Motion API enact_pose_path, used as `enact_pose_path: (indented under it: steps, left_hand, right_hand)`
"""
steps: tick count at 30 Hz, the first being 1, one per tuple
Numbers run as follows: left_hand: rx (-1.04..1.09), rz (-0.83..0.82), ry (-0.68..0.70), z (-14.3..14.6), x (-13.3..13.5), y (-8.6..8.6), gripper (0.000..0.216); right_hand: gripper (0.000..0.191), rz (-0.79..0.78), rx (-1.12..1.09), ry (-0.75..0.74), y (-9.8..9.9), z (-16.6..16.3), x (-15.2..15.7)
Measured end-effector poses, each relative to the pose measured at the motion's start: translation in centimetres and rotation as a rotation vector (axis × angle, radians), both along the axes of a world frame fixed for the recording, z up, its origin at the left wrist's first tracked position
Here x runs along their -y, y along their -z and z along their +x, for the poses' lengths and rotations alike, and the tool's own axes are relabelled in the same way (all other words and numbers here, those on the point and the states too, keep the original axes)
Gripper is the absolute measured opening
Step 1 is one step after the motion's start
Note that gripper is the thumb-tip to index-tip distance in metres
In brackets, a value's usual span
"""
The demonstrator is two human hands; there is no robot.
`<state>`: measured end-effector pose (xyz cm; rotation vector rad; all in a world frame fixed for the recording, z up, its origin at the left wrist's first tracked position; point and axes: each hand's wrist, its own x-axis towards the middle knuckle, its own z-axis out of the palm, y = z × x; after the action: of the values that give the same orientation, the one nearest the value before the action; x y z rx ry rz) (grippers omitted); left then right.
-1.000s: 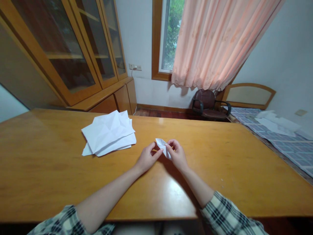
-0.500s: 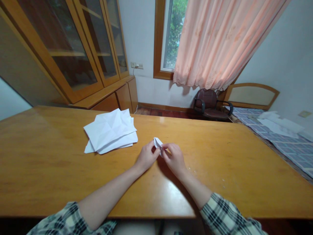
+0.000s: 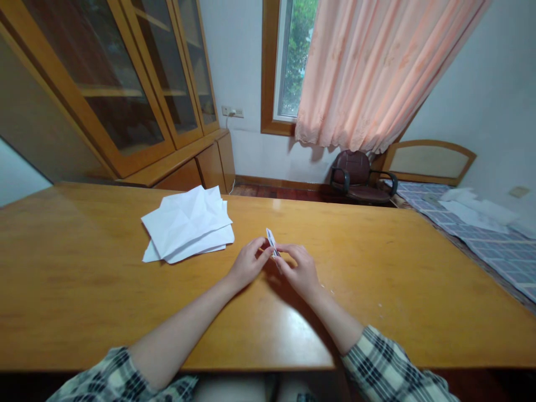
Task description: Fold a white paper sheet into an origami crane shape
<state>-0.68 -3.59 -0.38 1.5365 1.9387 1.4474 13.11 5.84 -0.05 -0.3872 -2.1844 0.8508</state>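
Observation:
A small piece of folded white paper (image 3: 271, 238) is held edge-on between my two hands, just above the wooden table (image 3: 209, 329). My left hand (image 3: 250, 261) pinches it from the left with thumb and fingers. From the right, my right hand (image 3: 299, 269) grips its lower part, fingertips close to those of the left. The fingers cover the paper's lower end. To the left of my hands lies a stack of creased white paper sheets (image 3: 188, 220).
Tiny white scraps (image 3: 380, 305) lie on the table to the right. Beyond the far edge stand a glass-door cabinet (image 3: 167, 145), an office chair (image 3: 354, 170) and a bed (image 3: 464, 218) with papers on it. A pink curtain (image 3: 368, 72) hangs by the window.
The folded paper has turned from showing its open face to standing narrow and more upright. My fingers have shifted slightly around it. The sheet stack stays in place.

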Motion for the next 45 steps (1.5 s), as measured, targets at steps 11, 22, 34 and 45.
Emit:
enact_pose_path:
  steps: [11, 22, 34, 45]
  left_hand:
    - [-0.084, 0.004, -0.018, -0.2, 0.1, 0.3, 0.027]
    - [0.04, 0.102, 0.002, 0.7, 0.3, 0.3, 0.011]
    - [0.19, 0.246, -0.031, 0.0, -0.1, 0.1, 0.019]
    - [0.463, 0.046, 0.177, -0.4, 0.1, -1.0, 0.028]
  right_hand:
    - [0.013, -0.209, -0.079, -0.01, 0.7, -0.5, -0.4]
    - [0.016, -0.197, -0.094, 0.008, 0.9, -0.8, 0.0]
    - [0.011, -0.433, -0.246, -0.03, 1.9, -0.9, -0.6]
    - [0.017, -0.466, -0.149, -0.246, 1.0, -0.4, -1.3]
